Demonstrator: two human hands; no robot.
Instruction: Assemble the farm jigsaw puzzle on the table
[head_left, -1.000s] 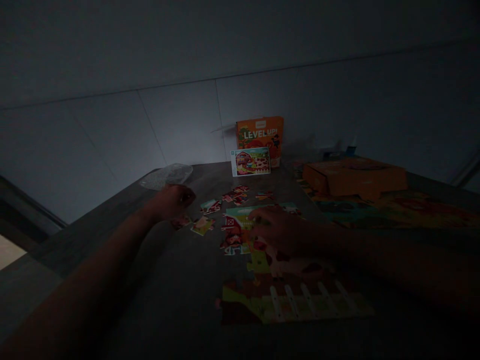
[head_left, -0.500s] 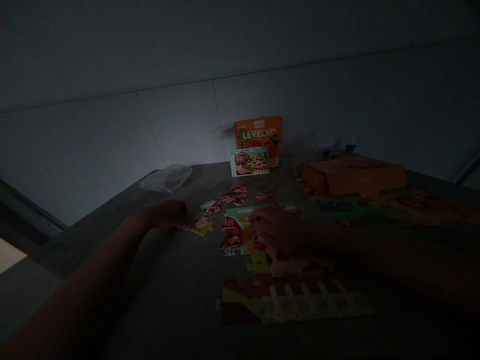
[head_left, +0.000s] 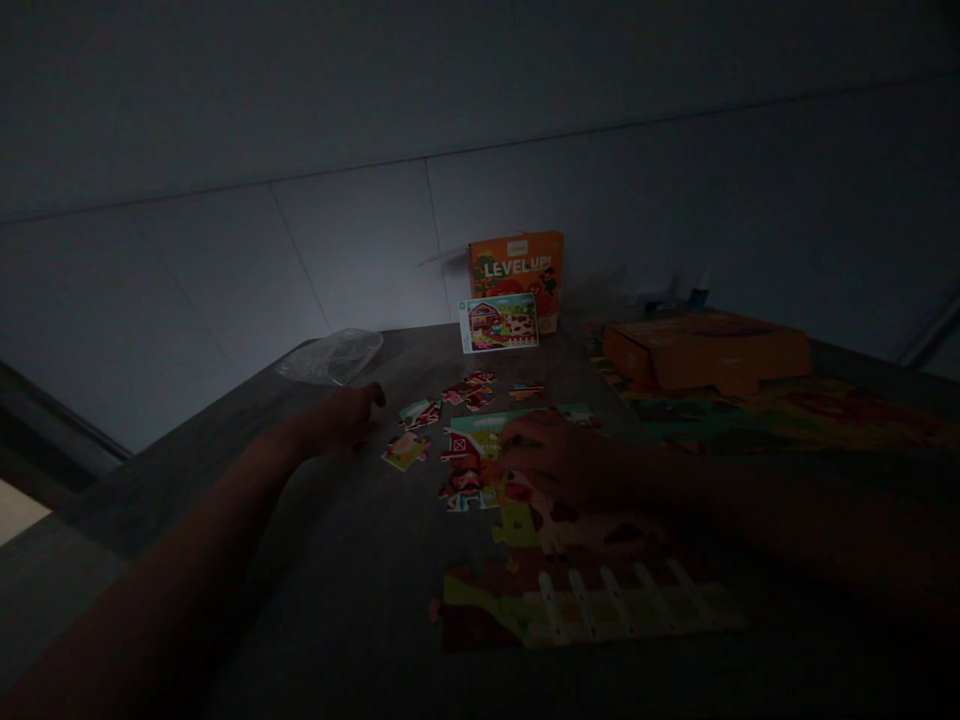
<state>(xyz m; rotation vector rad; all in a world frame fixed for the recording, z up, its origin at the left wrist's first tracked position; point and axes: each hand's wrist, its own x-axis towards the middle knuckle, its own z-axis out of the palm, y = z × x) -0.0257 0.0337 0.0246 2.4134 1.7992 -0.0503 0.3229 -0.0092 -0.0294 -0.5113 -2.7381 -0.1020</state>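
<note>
Your left hand (head_left: 346,418) is beside loose pieces (head_left: 421,413); whether its fingers are together or holding something, I can't tell. Open surface (head_left: 352,560) lies between that forearm and the puzzle (head_left: 577,550). The puzzle's long axis runs left-right, fence edge facing you, left edge gapped. Your right hand (head_left: 551,455) lies over it, fingers loosely apart. An orange box (head_left: 709,350) sits beyond, to the right.
</note>
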